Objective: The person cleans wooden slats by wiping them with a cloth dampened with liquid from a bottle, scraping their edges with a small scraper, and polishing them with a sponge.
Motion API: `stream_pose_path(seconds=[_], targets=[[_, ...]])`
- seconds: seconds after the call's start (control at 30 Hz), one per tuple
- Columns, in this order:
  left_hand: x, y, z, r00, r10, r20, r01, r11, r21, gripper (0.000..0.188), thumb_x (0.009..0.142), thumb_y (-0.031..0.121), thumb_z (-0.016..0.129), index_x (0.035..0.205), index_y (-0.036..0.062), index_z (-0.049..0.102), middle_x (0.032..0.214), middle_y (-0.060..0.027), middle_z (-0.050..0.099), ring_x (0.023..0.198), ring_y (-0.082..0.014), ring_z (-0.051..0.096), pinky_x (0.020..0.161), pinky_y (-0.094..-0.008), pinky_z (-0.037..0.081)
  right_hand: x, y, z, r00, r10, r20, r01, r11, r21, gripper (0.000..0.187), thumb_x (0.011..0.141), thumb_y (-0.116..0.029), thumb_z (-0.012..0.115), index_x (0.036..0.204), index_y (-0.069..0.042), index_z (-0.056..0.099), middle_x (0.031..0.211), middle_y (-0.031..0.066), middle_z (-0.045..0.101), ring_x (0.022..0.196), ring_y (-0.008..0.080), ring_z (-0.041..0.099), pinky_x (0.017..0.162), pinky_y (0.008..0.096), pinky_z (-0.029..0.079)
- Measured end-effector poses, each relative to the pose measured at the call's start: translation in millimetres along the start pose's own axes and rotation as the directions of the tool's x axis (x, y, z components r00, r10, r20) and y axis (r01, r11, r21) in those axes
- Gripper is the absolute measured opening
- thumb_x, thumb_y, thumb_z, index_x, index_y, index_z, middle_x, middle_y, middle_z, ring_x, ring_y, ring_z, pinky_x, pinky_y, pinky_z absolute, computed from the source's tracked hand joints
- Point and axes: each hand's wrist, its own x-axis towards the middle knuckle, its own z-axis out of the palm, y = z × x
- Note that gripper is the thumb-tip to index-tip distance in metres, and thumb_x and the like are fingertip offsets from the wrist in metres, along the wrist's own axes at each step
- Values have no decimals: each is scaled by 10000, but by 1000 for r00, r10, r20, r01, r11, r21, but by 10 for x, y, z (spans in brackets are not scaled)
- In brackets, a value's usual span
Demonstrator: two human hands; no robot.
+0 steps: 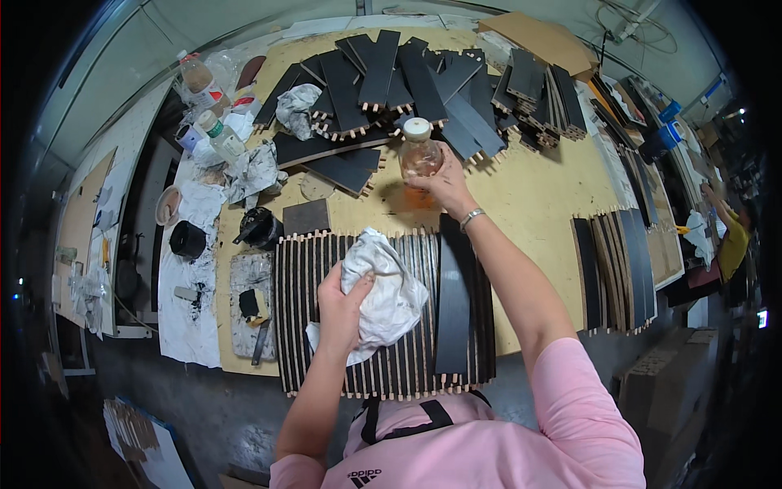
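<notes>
Yellow tbl [538, 196]: hands [338, 306] [448, 181] grip crumpled wht cloth [395, 301], rnd clr bottle [419, 155].

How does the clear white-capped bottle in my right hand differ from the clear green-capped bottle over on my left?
The clear white-capped bottle is gripped in your right hand; the clear green-capped bottle is not held. The first's cap is white, the second's green. The held bottle looks orange-tinted toward its base, while the green-capped one looks paler. Both are see-through, with caps on.

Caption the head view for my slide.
Left hand holding a white cloth over dark pegged boards; right hand gripping a white-capped bottle.
</notes>
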Motion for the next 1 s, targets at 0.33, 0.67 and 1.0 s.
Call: stream_pose_path(seconds=[0.33, 0.67, 1.0], targets=[[235, -119, -351, 977, 132, -165, -130, 991, 23, 564, 1039, -97, 605, 1590, -18, 510, 1512, -196, 629, 1347, -234, 654, 1146, -381, 534, -1052, -1462, -6, 858, -164, 486, 485, 566, -666, 820, 650, -262, 920, 1412, -98, 663, 1221, 134, 701, 1143, 374, 689, 963, 477, 603], [50, -17, -193, 996, -43, 74, 73, 881, -468, 523, 1149, 45, 450, 1661, -58, 477, 1618, -223, 607, 1477, -326, 627, 1259, -462, 500, -1383, -1466, -27, 837, -98, 538, 545, 231, -806, 612, 683, -120, 809, 1281, -154, 682, 1037, 79, 638, 997, 324, 638, 882, 464, 520], [106, -93, -262, 987, -155, 53, 159, 838, -521, 476, 1145, 37, 512, 1601, -95, 543, 1520, -225, 688, 1371, -327, 706, 1211, -451, 549, -1367, -1658, -128, 858, -107, 503, 514, 130, -848, 551, 675, -118, 823, 1214, -153, 711, 1036, 56, 644, 997, 300, 638, 894, 444, 511]])
